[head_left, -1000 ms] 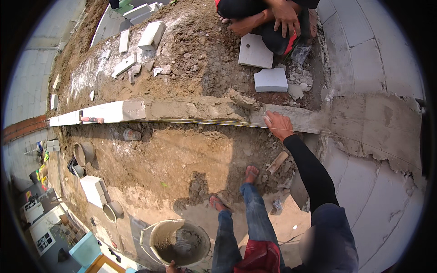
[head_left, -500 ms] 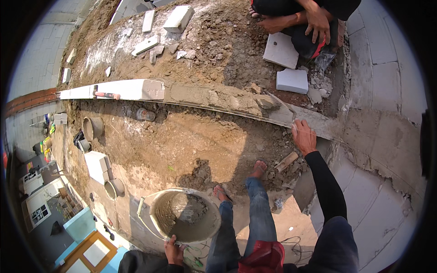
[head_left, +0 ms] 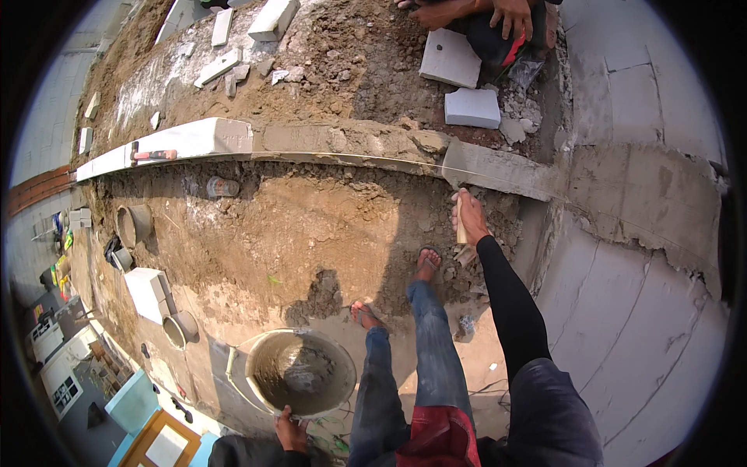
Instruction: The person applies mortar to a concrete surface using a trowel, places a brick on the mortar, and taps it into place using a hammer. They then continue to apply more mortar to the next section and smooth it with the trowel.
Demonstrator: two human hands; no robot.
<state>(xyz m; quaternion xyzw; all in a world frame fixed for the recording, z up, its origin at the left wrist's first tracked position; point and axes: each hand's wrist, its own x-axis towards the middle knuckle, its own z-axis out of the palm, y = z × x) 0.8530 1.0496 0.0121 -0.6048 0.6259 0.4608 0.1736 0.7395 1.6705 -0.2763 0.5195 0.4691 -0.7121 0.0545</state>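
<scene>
My right hand (head_left: 471, 215) is closed around the pale handle of a trowel (head_left: 454, 165). The trowel's grey blade lies at the near edge of the low block wall, beside the right end of a bed of wet mortar (head_left: 342, 143). A thin string line (head_left: 366, 158) runs along that edge. At the lower left, my left hand (head_left: 290, 430) grips the near rim of a mortar bucket (head_left: 350, 364). Grey mortar lines the bucket and lies at its bottom. The bucket tilts slightly, and its wire handle hangs to the left.
A white block (head_left: 187, 145) on the wall carries a hammer (head_left: 154, 156). Beyond the wall, a person's hand (head_left: 512, 17) shows near loose white blocks (head_left: 471, 107). More buckets (head_left: 134, 224) and stacked blocks (head_left: 149, 294) stand left. Rubble lies near my feet.
My right hand has drawn the trowel back toward me and turned it, so its blade faces up in view. The whole view has shifted. My left hand still holds the bucket.
</scene>
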